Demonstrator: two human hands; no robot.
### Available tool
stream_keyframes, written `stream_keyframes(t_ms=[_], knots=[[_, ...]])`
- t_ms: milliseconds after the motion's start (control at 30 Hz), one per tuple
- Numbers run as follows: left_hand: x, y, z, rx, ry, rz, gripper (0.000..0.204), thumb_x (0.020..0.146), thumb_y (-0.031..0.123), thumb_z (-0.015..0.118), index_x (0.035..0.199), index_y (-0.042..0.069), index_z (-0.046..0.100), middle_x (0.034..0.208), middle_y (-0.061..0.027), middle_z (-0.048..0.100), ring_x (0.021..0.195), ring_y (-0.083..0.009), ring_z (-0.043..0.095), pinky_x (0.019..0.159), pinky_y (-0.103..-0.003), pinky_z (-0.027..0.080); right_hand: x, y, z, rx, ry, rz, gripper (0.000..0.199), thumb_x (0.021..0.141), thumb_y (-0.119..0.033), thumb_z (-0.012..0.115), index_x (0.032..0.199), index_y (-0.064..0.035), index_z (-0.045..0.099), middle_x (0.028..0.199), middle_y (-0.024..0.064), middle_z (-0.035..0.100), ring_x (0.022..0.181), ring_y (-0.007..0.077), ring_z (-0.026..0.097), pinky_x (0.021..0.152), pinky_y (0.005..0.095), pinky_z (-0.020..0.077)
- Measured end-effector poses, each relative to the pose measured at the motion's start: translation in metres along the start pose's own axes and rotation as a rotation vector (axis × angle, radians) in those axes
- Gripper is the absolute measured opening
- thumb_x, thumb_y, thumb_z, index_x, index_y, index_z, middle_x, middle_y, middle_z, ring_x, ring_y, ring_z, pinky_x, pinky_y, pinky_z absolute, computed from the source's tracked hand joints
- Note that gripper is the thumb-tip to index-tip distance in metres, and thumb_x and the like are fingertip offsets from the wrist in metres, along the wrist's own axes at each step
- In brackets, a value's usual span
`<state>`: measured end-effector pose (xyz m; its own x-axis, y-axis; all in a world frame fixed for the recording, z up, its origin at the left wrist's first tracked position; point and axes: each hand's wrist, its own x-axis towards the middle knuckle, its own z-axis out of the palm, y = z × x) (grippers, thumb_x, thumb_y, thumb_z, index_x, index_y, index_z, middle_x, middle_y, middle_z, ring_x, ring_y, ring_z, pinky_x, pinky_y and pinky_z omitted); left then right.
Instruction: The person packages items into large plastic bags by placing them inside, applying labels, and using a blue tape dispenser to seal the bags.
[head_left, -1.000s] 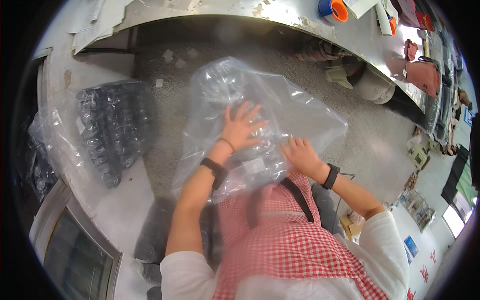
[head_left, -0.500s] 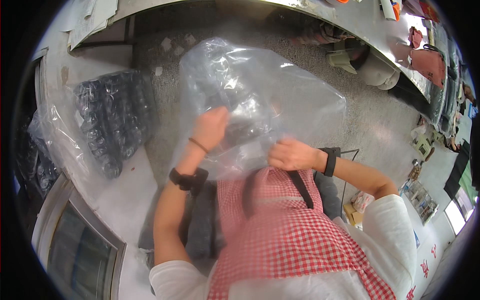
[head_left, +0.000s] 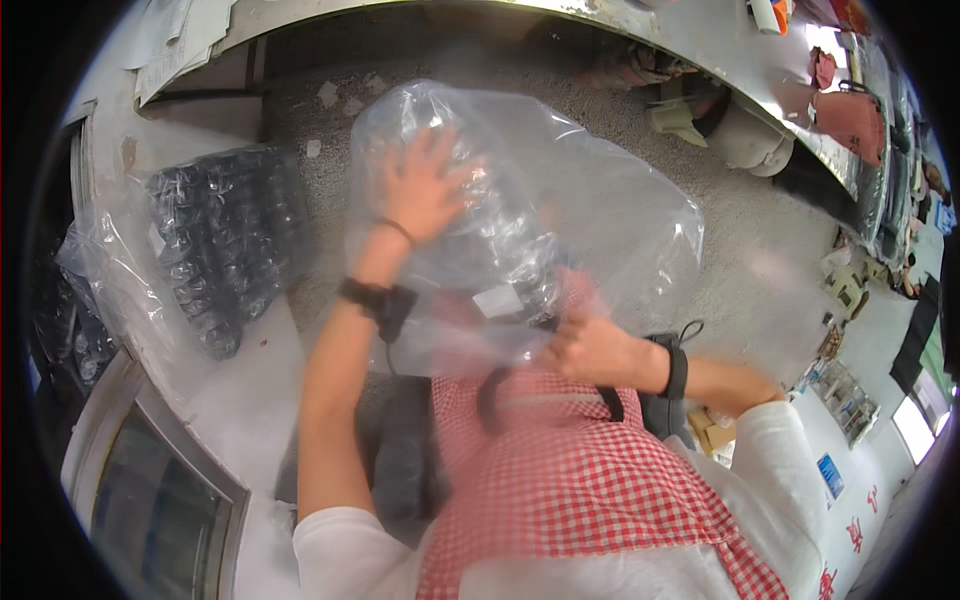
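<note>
Smoothing seems the step in hand: the clear plastic bag (head_left: 630,205) covers the red gingham apron's (head_left: 590,500) far edge—left hand (head_left: 422,190) splayed against it, right hand (head_left: 597,350) clenched on its near edge—and calls for steady tension.

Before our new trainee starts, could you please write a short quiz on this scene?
1. True or false: the left hand is clenched in a fist.
2. Which of the hands is nearer the checked apron: A, left; B, right?
3. Fill in: the dark wrapped packages are on the person's ___ side.

Key:
1. False; it is spread open over the clear plastic bag.
2. B, the right hand.
3. Left.
</note>
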<state>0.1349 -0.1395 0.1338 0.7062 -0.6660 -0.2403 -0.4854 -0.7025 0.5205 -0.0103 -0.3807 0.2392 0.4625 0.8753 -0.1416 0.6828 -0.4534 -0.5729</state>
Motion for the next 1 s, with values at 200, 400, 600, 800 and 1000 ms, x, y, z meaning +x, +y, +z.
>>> stream_keyframes(t_ms=[200,400,600,800,1000], knots=[[-0.047,0.039,0.084,0.13,-0.284,-0.081,0.046,0.091,0.045,0.05,0.134,0.027,0.051,0.154,-0.0079,0.023,0.141,-0.0354,0.019,0.11,-0.06,0.018,0.1,0.055,-0.014,-0.178,0.176,0.192,0.007,0.071,-0.016,0.062,0.073,-0.009,0.06,0.061,0.0051,0.061,0.055,0.0197,0.064,0.052,0.0337,0.0496],[-0.105,-0.015,-0.004,-1.257,-0.453,-0.333,0.059,0.086,0.031,0.062,0.137,0.008,0.043,0.123,-0.0142,0.06,0.114,-0.0231,0.056,0.1,-0.037,0.04,0.15,0.144,0.06,-0.189,0.122,0.286,0.004,0.073,-0.015,0.062,0.073,-0.0114,0.063,0.062,0.0048,0.063,0.058,0.0209,0.066,0.05,0.0324,0.0498],[-0.225,-0.068,0.014,-0.489,-0.198,-0.825,0.02,0.084,0.023,0.063,0.082,0.004,0.065,0.07,-0.0113,0.063,0.071,-0.0268,0.062,0.069,-0.036,0.048,0.101,0.2,0.028,-0.177,-0.055,0.133,0.01,0.079,-0.022,0.06,0.075,-0.0133,0.064,0.065,0.0054,0.064,0.063,0.0243,0.066,0.049,0.0338,0.0497],[-0.197,-0.077,0.044,-0.019,0.095,-0.949,0.017,0.087,0.021,0.055,0.088,0.005,0.06,0.091,-0.0104,0.061,0.085,-0.0292,0.057,0.082,-0.044,0.041,0.079,0.208,0.002,-0.526,0.105,0.477,0.026,0.075,-0.013,0.06,0.1,-0.0115,0.059,0.092,0.0038,0.061,0.088,0.023,0.059,0.082,0.0388,0.0442],[-0.118,0.056,0.09,0.257,0.438,-0.491,0.038,0.088,0.035,0.054,0.123,0.018,0.056,0.142,-0.0197,0.038,0.132,-0.039,0.033,0.105,-0.063,0.013,0.083,0.12,0.058,-0.321,0.384,0.32,0.055,0.076,-0.023,0.061,0.13,-0.0204,0.049,0.132,0.0065,0.05,0.121,0.0203,0.047,0.105,0.0477,0.0321]])
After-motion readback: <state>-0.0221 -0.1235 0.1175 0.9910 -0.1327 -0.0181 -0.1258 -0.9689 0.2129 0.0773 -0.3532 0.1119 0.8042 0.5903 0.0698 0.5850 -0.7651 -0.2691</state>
